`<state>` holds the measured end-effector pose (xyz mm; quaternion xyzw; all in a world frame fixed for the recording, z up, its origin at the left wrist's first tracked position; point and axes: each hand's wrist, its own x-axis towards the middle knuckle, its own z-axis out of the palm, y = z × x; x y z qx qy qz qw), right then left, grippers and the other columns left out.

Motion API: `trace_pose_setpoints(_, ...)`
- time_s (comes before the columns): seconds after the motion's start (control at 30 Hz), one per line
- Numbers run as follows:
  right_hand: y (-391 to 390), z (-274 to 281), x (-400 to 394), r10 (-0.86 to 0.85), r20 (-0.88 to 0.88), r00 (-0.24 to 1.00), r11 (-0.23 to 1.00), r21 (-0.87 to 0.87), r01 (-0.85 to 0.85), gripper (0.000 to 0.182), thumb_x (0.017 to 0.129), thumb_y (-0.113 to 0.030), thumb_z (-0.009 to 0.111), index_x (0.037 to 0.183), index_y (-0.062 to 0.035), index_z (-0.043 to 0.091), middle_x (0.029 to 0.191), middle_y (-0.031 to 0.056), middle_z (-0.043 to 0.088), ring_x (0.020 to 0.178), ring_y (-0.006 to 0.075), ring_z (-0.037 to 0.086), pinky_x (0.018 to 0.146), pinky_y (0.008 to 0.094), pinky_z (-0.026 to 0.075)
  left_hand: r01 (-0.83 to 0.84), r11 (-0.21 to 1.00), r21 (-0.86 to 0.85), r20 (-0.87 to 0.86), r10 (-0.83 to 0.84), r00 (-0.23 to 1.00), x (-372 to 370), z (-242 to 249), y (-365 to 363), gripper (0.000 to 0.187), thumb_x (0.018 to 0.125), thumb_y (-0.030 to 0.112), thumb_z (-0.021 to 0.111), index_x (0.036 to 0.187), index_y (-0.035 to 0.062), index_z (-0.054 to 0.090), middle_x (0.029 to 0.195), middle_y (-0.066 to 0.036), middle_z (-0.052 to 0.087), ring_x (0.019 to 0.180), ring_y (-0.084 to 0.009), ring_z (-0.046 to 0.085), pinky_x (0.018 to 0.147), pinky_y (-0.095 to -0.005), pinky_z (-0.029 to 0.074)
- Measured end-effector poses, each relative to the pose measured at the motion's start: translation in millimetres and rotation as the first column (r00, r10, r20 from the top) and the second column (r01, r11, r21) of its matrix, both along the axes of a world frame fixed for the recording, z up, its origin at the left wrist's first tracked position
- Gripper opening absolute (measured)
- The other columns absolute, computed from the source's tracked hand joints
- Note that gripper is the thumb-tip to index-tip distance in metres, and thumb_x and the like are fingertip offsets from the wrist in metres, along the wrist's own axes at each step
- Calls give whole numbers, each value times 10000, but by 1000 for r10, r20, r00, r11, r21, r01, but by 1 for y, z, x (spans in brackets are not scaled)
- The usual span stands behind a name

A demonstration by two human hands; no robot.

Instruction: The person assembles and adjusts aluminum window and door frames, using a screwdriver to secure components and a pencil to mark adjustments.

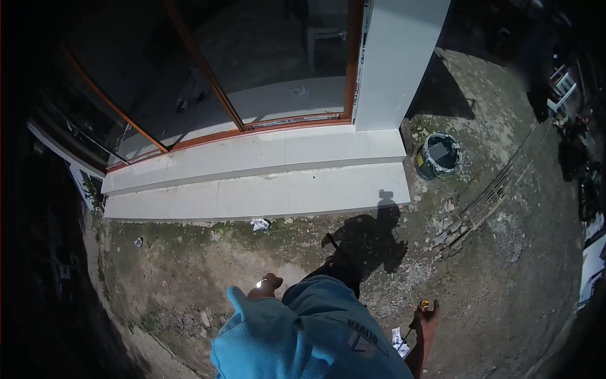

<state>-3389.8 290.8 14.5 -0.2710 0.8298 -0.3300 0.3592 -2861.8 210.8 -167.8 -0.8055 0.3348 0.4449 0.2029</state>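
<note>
My left hand (271,282) hangs beside my body over the bare ground, its fingers curled. A shiny band (259,284) circles that wrist. The palm is turned away, so anything inside it is hidden. Low on the right, my right hand (427,319) is closed around a screwdriver (424,305) with a yellow-and-black handle. Its dark, thin shaft points down and left from the fist. Below the shaft lies a crumpled white printed sheet (397,336) on the ground. My blue shirt (284,335) covers the bottom middle of the view.
Ahead, two pale tiled steps (252,192) run below orange-framed glass doors (208,69) and a white pillar (398,63). A dark bucket (438,155) with a crusted rim stands right of the steps. A metal grate (486,199) and rubble lie nearby. Crumpled wrapping (259,223) rests by the lower step.
</note>
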Motion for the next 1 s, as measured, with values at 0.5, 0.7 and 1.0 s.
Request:
trace_pose_setpoints(0.5,-49,-123,-420,-710,360,605,704,362,610,268,817,-311,542,978,-97,564,726,49,591,625,184,557,568,384,425,362,768,-528,-260,-552,792,-584,-139,-472,379,898,382,460,948,54,643,938,-146,665,844,-341,624,742,-406,478)
trace_pose_setpoints(0.7,-135,-132,-555,-832,289,475,554,371,745,339,817,-421,483,952,-120,560,686,42,549,577,180,511,514,369,385,-227,551,-803,-555,-553,621,-880,54,-706,320,858,287,602,1035,21,630,850,-123,668,790,-184,627,738,-288,469)
trace_pose_setpoints(1.0,-489,-196,-943,-898,240,368,428,288,856,501,816,-621,379,904,-159,552,614,29,474,491,175,427,416,342,314,711,518,-476,-197,-850,488,-1029,-42,-795,456,886,353,389,1110,4,577,1201,-238,532,1084,-393,523,942,-450,401)
